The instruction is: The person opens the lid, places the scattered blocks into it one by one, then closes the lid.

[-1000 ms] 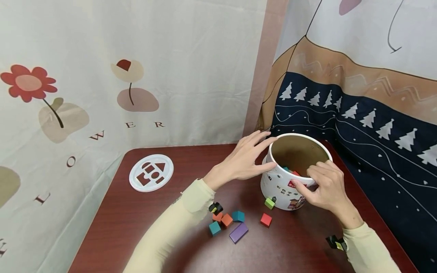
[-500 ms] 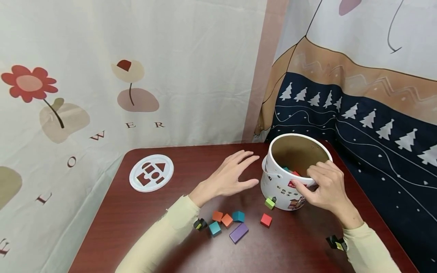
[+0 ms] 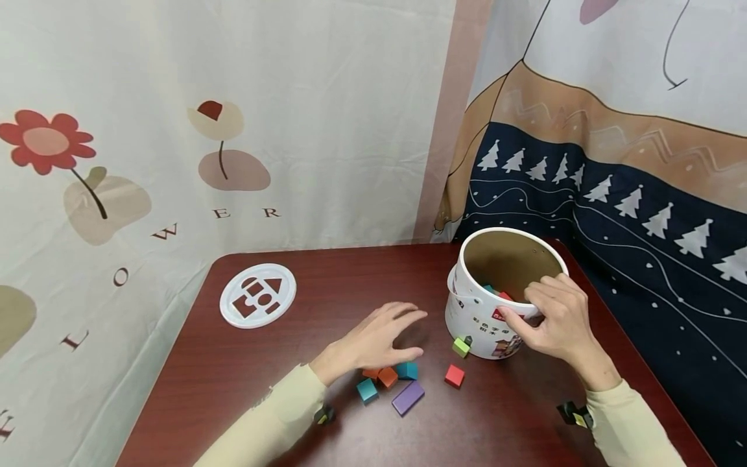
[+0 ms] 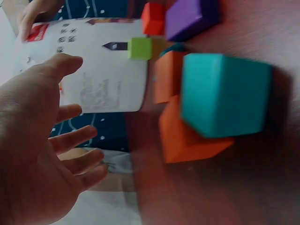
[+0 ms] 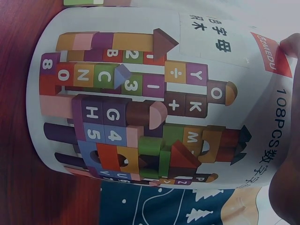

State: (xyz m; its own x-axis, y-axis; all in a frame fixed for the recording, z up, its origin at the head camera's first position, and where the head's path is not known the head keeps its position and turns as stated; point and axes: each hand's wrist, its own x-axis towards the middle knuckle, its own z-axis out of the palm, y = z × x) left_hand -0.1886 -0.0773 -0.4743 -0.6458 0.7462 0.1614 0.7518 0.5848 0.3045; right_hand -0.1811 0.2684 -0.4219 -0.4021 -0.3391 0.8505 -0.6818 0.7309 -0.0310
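While the right hand (image 3: pixel 554 316) is gripping the bucket (image 3: pixel 475 321), the left hand (image 3: pixel 369 340) is hanging wide by the loose blocks (image 3: pixel 388 377)

As far as I can see, the left hand is holding nothing: thumb and fingers are standing well apart. It's easily the nearer of the two to the huddle on the bench (image 3: pixel 344 279). From that hand, the orange blocks (image 4: pixel 168 77), the blue block (image 3: pixel 407 371) and the teal block (image 3: pixel 367 391) are all sitting toward the near side of the bench, just past the thumb in the head view. Can't tell how much air is sitting between them, though.

The purple block (image 3: pixel 408 398) is lying a touch nearer still and off to the right. That's the long one: its long axis is running diagonally, far end pointing up and right toward the bucket's base, roughly the same way as the left sleeve (image 3: pixel 265 418).

Over to the right, the red block (image 3: pixel 454 376) is sitting on its own, and the green block (image 3: pixel 461 347) is resting right in front of the bucket. The bucket itself is standing mouth up, with the right hand holding its near-right rim, thumb outside.
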